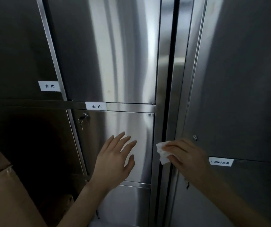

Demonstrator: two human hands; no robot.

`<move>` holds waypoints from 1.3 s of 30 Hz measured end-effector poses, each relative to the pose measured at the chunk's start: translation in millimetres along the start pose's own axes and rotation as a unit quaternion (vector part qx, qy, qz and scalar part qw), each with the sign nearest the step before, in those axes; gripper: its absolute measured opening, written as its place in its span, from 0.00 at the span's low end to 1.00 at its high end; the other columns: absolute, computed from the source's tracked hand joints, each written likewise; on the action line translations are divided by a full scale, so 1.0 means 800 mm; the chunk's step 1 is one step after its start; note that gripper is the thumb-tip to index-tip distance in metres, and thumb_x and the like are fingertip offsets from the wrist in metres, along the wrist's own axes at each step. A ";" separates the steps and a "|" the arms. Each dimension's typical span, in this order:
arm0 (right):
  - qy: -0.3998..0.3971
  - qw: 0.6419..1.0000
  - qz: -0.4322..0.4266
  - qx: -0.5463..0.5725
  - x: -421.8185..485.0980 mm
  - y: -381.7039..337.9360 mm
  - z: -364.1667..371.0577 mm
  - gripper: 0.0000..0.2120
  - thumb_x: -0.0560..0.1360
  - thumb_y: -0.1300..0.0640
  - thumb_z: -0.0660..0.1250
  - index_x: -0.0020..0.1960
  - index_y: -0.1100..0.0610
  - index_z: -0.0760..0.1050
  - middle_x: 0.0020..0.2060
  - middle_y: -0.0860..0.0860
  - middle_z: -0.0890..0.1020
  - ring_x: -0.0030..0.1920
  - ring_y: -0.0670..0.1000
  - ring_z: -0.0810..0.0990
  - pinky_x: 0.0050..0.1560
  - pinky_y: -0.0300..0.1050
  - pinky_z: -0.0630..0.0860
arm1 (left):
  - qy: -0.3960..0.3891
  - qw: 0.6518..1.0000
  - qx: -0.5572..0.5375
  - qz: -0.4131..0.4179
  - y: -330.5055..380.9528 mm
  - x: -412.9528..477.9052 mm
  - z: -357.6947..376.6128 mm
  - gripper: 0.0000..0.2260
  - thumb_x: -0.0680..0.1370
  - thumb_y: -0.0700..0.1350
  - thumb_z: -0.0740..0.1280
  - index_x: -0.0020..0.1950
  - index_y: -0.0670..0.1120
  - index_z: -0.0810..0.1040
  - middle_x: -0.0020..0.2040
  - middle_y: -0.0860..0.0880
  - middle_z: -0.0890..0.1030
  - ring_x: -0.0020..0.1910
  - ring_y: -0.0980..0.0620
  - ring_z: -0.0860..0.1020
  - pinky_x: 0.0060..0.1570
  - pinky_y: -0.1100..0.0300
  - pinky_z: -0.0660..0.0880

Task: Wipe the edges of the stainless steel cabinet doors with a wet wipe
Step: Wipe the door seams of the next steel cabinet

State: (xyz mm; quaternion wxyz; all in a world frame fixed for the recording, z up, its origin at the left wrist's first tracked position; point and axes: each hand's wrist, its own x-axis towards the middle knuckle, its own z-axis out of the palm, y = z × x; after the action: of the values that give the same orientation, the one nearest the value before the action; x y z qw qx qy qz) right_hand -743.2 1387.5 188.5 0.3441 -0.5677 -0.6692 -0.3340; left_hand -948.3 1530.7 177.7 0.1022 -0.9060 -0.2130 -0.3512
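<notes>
Fingers of the right hand pinch a crumpled white wet wipe against the brushed stainless steel cabinet door's vertical edge at their tips, mid-wipe, left hand spread open on its face; next, probably, a steady stroke along that edge.

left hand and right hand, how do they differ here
The left hand is empty, fingers straight and spread; the right hand holds a white wet wipe. The left hand lies over the flat face of the middle door; the right hand is at the vertical edge beside the dark seam. Both are bare and at similar height.
</notes>
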 end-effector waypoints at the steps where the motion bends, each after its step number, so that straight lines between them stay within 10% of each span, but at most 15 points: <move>1: -0.002 1.000 0.001 -0.004 0.001 0.002 -0.003 0.11 0.72 0.57 0.63 0.48 0.59 0.83 0.45 0.51 0.83 0.47 0.49 0.76 0.44 0.41 0.75 | 0.003 1.000 -0.002 0.006 0.002 0.005 0.002 0.18 0.76 0.49 0.60 0.62 0.47 0.80 0.61 0.48 0.80 0.66 0.46 0.75 0.68 0.49 0.64; 39: 0.098 0.985 -0.106 0.096 0.340 -0.091 0.244 0.10 0.69 0.66 0.68 0.49 0.59 0.83 0.47 0.49 0.81 0.49 0.49 0.77 0.52 0.42 0.73 | 0.067 0.987 0.126 -0.071 -0.338 0.056 -0.106 0.19 0.74 0.49 0.60 0.61 0.47 0.81 0.60 0.49 0.81 0.66 0.51 0.71 0.69 0.58 0.59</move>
State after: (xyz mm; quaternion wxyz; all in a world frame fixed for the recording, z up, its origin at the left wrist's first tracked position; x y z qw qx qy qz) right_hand -863.4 1685.8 307.2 0.4235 -0.4226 -0.7176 -0.3564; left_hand -1093.0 1756.4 279.8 0.2047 -0.8429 -0.3119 -0.3878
